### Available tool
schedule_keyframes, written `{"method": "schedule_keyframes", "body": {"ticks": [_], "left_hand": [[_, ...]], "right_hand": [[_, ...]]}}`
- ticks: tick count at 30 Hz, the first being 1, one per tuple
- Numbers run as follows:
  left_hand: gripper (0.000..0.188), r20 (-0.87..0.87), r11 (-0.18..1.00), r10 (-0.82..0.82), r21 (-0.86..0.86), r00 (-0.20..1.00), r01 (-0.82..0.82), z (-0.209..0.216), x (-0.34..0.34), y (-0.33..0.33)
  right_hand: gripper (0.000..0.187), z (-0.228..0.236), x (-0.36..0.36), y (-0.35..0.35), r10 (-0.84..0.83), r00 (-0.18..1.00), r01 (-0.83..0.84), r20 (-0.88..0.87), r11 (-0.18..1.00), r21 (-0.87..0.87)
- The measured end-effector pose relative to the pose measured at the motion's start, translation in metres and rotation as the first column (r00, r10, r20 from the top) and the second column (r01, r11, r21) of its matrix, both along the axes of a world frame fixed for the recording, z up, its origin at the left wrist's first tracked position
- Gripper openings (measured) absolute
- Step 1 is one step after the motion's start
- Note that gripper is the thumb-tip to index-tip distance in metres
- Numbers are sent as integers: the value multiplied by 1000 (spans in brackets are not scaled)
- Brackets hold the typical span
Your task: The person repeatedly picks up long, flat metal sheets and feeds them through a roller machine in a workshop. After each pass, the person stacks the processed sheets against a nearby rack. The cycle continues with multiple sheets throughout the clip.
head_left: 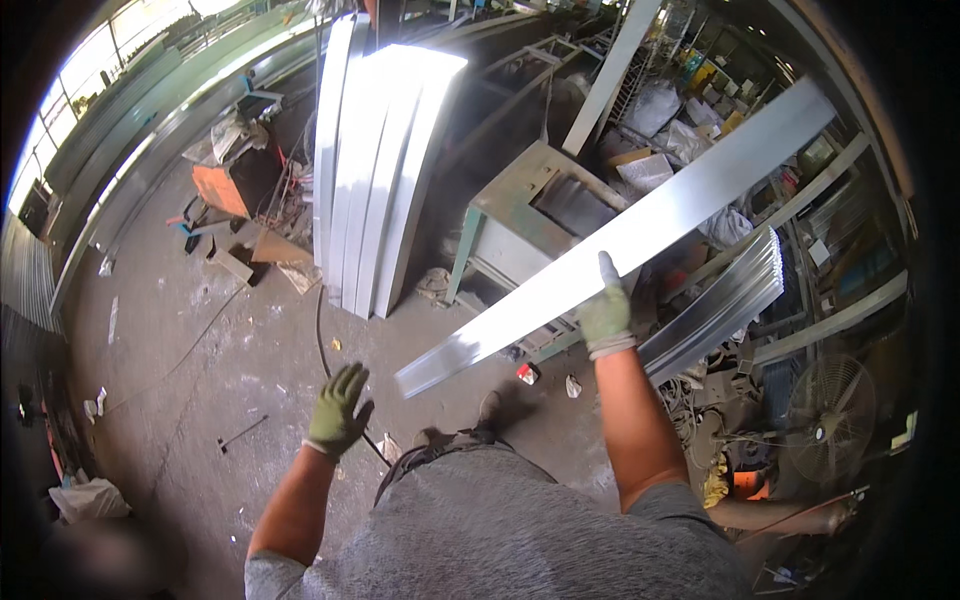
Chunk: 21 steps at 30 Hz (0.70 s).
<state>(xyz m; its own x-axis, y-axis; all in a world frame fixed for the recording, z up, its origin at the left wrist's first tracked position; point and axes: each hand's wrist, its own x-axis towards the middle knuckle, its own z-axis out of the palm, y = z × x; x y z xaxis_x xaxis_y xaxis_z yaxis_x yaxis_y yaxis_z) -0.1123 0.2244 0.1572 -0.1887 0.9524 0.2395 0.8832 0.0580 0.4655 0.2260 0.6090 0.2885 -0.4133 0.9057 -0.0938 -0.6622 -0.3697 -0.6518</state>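
Note:
A long, flat, shiny metal profile [620, 235] slants across the view, from low near the middle up to the far right. My right hand [607, 315], in a grey-green work glove, grips its near edge around the middle. The thumb lies along the bright face; the other fingers are hidden behind the profile. My left hand [340, 408], gloved the same way, is off to the left with fingers stretched out and nothing in it. A gap separates it from the profile's lower end. Ahead, several similar metal profiles [375, 190] stand upright side by side.
A green-and-white metal machine frame [540, 215] stands beyond the held profile. To the right are a stack of ribbed profiles [715, 310] and a round fan [830, 415]. An orange container [225, 188] with scrap sits at left. A dark cable [322, 340] crosses the floor.

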Motion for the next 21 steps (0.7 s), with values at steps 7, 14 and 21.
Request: {"method": "schedule_keyframes", "body": {"ticks": [7,14,21], "left_hand": [[64,-112,908,89,418,990,-34,118,-30,51],[63,-263,786,256,617,930,-42,206,-28,39],[82,-434,827,437,538,788,-162,229,-55,-20]], "right_hand": [[42,104,0,14,-178,828,-93,531,891,444],[37,114,-63,-33,-270,367,-522,890,732,437],[44,54,-126,-100,-442,-35,-970,896,231,76]]}}
